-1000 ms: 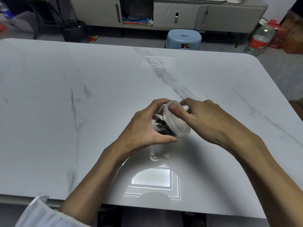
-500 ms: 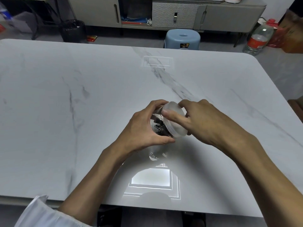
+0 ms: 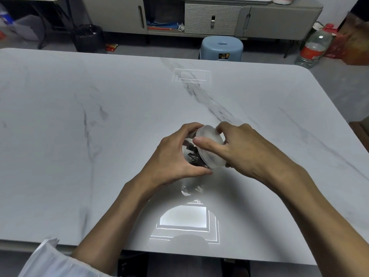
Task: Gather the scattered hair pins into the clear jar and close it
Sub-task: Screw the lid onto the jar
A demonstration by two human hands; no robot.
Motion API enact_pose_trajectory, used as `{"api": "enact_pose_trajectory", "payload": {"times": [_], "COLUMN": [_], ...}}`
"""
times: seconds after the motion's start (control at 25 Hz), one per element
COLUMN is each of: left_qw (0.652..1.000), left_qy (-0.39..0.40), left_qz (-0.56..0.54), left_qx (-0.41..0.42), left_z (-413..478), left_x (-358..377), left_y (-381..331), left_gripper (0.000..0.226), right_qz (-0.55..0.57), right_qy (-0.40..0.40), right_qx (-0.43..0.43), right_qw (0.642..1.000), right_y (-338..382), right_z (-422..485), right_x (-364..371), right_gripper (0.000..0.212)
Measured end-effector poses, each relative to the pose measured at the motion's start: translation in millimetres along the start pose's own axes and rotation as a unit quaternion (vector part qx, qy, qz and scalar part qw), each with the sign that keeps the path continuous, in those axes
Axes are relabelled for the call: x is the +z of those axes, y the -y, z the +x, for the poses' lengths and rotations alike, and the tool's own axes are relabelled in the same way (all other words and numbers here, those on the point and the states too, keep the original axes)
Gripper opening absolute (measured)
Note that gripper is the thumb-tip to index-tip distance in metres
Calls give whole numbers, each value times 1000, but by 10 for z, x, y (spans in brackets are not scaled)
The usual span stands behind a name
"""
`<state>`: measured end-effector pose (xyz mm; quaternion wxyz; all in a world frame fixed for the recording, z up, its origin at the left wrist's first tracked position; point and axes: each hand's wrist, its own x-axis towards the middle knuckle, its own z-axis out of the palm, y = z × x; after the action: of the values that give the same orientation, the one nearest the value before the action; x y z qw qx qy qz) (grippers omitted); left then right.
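A small clear jar point(image 3: 190, 150) is held tilted above the white marble table point(image 3: 99, 136), its mouth turned toward the right. Dark hair pins point(image 3: 194, 157) lie bunched inside it. My left hand point(image 3: 171, 158) wraps around the jar's body from the left. A frosted round lid point(image 3: 213, 154) sits over the jar's mouth, and my right hand point(image 3: 243, 150) grips this lid, thumb across its front and fingers behind its rim. No loose pins show on the table.
A blue plastic stool point(image 3: 221, 47) stands beyond the table's far edge, with a grey cabinet point(image 3: 199, 17) behind it. A clear bottle with a red label point(image 3: 313, 49) stands on the floor at far right, a black bin point(image 3: 89, 38) at far left.
My right hand has turned on the lid, its thumb sliding further left across the lid's face. The jar stays in my left hand at nearly the same spot.
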<state>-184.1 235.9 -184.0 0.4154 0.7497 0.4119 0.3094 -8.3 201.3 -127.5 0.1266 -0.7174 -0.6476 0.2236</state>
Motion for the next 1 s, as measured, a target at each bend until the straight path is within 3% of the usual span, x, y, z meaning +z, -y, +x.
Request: {"api": "enact_pose_trajectory", "payload": {"times": [0.12, 0.28, 0.48, 0.72, 0.92, 1.0], "left_qw": [1000, 999, 999, 998, 998, 998], "left_qy": [-6, -22, 0, 6, -16, 16], "left_qz": [-6, -33, -36, -51, -55, -57], "left_qx": [-3, -15, -30, -33, -24, -33], "left_z": [9, 23, -14, -7, 27, 53], "left_x": [3, -22, 0, 27, 200, 422], "left_y": [1, 3, -5, -18, -170, -318], "left_gripper": [85, 86, 78, 76, 80, 85], "right_qz": [32, 91, 33, 21, 8, -17], "right_qy": [46, 96, 45, 28, -12, -32], "right_qx": [-26, -150, -81, -65, -30, -4], "right_qw": [998, 980, 995, 997, 999, 999], "right_y": [-66, -59, -22, -22, -64, -220], "right_z": [37, 25, 9, 1, -90, -213], "right_x": [-44, -151, -58, -37, -21, -77], "right_gripper": [100, 81, 70, 65, 71, 74]}}
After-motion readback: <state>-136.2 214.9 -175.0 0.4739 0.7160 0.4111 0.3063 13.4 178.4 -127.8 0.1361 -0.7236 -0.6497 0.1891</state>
